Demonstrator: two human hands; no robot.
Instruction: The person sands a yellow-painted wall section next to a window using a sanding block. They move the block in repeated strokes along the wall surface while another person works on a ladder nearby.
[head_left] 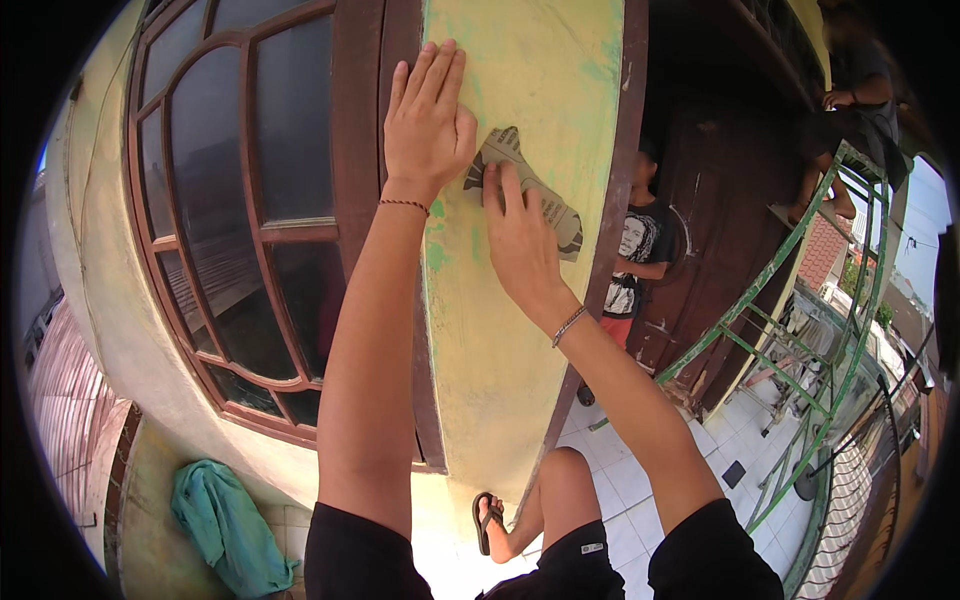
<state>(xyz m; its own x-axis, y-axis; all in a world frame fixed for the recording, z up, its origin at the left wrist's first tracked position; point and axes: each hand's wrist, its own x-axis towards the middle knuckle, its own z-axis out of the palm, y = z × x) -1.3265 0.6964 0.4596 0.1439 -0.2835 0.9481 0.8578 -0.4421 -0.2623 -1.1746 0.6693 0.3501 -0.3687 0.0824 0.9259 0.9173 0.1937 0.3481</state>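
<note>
My left hand (425, 140) lies flat against the yellow wall (490, 360), fingers stretched upward, beside the brown window frame. Lower and to the right, my right hand (525, 245) presses a piece of sandpaper (553, 208) onto the same wall. Its printed grey-brown back faces me, and the sheet lies aslant under my fingertips with both ends sticking out. Fingers of the right hand are bent over the sheet, the thumb side partly hidden. Pale green patches (590, 70) show through the yellow paint.
A brown-framed window (255, 200) stands to the left. At right, a person in a dark T-shirt (640, 250) stands behind the wall's edge, and another person (860, 110) is up on a green metal scaffold (800, 370). A green cloth bundle (230, 530) lies at lower left.
</note>
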